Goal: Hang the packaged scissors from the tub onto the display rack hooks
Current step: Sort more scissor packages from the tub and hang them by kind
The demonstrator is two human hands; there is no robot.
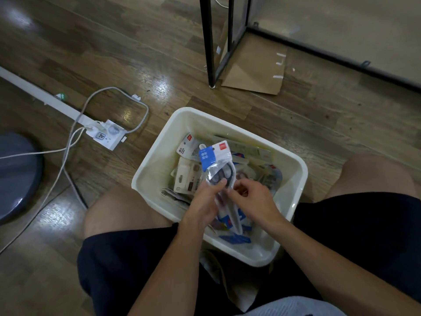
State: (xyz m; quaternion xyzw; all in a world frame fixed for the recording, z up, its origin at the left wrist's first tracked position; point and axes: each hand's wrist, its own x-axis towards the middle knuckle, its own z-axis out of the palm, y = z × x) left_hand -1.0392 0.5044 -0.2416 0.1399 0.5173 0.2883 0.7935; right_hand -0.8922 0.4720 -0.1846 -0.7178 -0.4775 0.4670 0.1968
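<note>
At the far left a dark round stool seat (pixel 16 174) is sitting beside a white power strip (pixel 106 134) whose cables are trailing across the wooden floor (pixel 114 53), probably just out of the way of the work. Right of these, the cream tub (pixel 155 163) is standing on the floor between the person's knees, likely so both arms can reach in without stretching. Above it the left hand (pixel 205 201) is pinching a packaged pair of scissors (pixel 218 167) — fingers (pixel 219 184) curled round the clear sleeve near the dark handles — and holding it with the blue header card pointing away, perhaps to keep the hang hole clear. The right hand (pixel 252 199) is curling loosely against the same pack's edge; whether it is truly gripping it I cannot tell. More packs are lying jumbled below. Farther right and beyond the tub, only the rack's black legs (pixel 210 42) are showing over a cardboard sheet (pixel 257 71) — the hooks are out of view.
</note>
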